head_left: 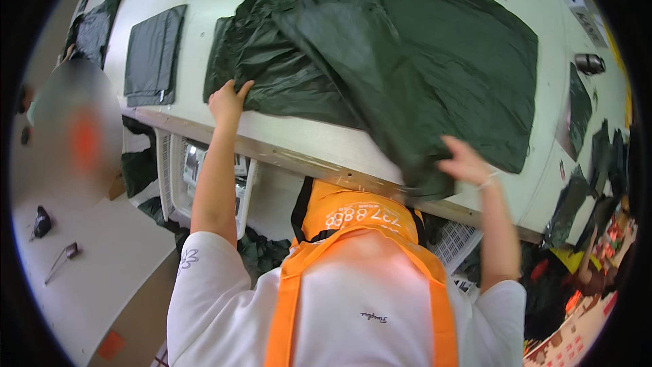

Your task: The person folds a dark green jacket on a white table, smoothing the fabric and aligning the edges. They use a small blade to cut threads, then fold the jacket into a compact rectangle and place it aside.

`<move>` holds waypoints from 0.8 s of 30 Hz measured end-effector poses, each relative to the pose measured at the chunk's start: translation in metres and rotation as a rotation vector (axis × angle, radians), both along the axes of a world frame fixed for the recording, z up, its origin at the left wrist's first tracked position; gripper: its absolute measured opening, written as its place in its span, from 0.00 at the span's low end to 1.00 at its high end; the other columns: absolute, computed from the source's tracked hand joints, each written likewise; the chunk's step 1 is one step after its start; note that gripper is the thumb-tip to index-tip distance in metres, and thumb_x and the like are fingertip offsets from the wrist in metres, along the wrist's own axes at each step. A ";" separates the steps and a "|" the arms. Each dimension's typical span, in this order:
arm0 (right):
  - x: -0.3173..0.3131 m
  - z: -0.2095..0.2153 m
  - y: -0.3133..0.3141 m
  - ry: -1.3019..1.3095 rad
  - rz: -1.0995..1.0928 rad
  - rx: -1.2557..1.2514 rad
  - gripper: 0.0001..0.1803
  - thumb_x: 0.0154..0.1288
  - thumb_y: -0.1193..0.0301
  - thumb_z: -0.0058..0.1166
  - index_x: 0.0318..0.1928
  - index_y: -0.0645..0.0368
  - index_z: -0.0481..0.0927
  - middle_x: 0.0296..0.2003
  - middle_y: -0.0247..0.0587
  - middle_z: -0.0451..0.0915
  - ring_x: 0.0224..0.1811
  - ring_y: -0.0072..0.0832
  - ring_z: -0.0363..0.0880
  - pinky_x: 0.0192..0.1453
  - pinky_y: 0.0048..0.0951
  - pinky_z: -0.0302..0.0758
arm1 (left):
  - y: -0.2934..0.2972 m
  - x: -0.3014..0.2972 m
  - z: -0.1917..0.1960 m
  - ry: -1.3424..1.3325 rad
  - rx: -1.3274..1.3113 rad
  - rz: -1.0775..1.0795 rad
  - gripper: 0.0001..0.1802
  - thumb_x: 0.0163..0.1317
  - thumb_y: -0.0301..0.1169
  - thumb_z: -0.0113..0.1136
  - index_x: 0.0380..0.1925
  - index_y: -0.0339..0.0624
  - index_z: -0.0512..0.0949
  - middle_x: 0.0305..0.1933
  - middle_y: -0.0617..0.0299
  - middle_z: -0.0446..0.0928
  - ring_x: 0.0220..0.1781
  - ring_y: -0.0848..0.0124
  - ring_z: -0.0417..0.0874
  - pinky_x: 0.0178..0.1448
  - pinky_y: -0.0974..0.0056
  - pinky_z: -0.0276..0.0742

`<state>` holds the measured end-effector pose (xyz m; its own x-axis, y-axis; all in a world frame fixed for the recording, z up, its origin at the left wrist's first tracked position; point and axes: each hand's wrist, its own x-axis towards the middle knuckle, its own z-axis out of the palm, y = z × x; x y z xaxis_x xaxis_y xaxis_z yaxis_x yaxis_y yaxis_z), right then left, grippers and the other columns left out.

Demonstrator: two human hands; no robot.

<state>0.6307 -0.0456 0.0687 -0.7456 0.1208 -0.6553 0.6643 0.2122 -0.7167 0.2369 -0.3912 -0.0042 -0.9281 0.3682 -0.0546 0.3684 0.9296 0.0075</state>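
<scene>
A large piece of thin, shiny dark green fabric [468, 61] lies spread and wrinkled over the white table [285, 137]. One loose fold of it slants down toward the near edge and hangs slightly over. My left hand [228, 103] grips the fabric's near left corner, thumb apart from the fingers. At the near right, my right hand [467, 163] holds the lower end of the slanting fold; motion softens its outline, and some fingertips are hidden. To the left of the fabric rests a neatly folded dark green bundle [153, 56], apart from my left hand.
White plastic baskets [248, 197] with packaged items stand under the table edge. More dark green pieces lie at the far left [95, 27] and along the right side [578, 109]. A dark cylindrical object [589, 64] sits at the right. Another person [75, 129] is at the left, blurred.
</scene>
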 end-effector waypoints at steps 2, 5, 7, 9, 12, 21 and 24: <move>0.037 0.027 0.092 -0.240 -0.030 0.126 0.29 0.49 0.77 0.55 0.56 0.62 0.73 0.42 0.38 0.80 0.42 0.24 0.77 0.46 0.28 0.76 | 0.005 -0.001 0.004 -0.041 0.015 0.036 0.32 0.50 0.65 0.57 0.27 0.43 0.78 0.26 0.49 0.79 0.36 0.48 0.80 0.41 0.51 0.74; 0.089 0.029 0.187 -0.369 -0.225 0.609 0.28 0.54 0.67 0.61 0.56 0.62 0.73 0.46 0.44 0.79 0.47 0.30 0.78 0.50 0.32 0.74 | 0.000 -0.011 -0.010 -0.065 0.057 -0.055 0.14 0.48 0.39 0.64 0.35 0.47 0.79 0.34 0.52 0.81 0.41 0.51 0.81 0.43 0.52 0.75; 0.092 0.016 0.187 -0.245 -0.277 1.070 0.32 0.54 0.64 0.64 0.58 0.64 0.71 0.50 0.55 0.76 0.55 0.40 0.74 0.58 0.35 0.70 | -0.004 -0.021 -0.013 -0.147 0.028 -0.028 0.16 0.49 0.39 0.63 0.37 0.46 0.79 0.36 0.51 0.81 0.42 0.51 0.81 0.44 0.52 0.75; 0.099 0.008 0.179 -0.140 -0.474 1.294 0.32 0.58 0.58 0.60 0.57 0.66 0.71 0.50 0.59 0.76 0.54 0.47 0.74 0.58 0.37 0.70 | -0.009 -0.032 -0.002 -0.281 0.105 -0.177 0.20 0.49 0.40 0.64 0.38 0.37 0.78 0.32 0.47 0.80 0.38 0.51 0.81 0.43 0.56 0.75; 0.111 0.024 0.131 0.013 -1.042 0.896 0.34 0.65 0.44 0.47 0.46 0.70 0.78 0.37 0.46 0.81 0.42 0.31 0.78 0.50 0.29 0.71 | 0.012 -0.008 0.064 -0.318 0.190 -0.357 0.37 0.41 0.33 0.72 0.55 0.42 0.71 0.50 0.50 0.75 0.51 0.55 0.75 0.55 0.56 0.70; 0.111 0.012 0.129 0.343 -1.029 1.173 0.17 0.73 0.63 0.41 0.33 0.64 0.72 0.18 0.47 0.70 0.19 0.33 0.67 0.28 0.32 0.68 | 0.199 0.077 0.019 -0.062 0.029 -0.960 0.40 0.55 0.58 0.56 0.67 0.61 0.61 0.75 0.66 0.49 0.75 0.56 0.48 0.71 0.40 0.46; 0.139 -0.017 0.143 0.114 -0.885 1.148 0.12 0.71 0.65 0.43 0.41 0.61 0.75 0.33 0.47 0.76 0.30 0.37 0.71 0.38 0.33 0.70 | 0.206 0.078 0.009 -0.090 0.077 -0.950 0.42 0.54 0.59 0.56 0.68 0.59 0.60 0.75 0.65 0.49 0.75 0.55 0.47 0.72 0.40 0.44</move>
<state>0.7694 0.0973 0.0515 -0.1904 0.9662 0.1736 0.8319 0.2527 -0.4941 0.3148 -0.1849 0.0051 -0.2335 0.9708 -0.0555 0.9635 0.2387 0.1215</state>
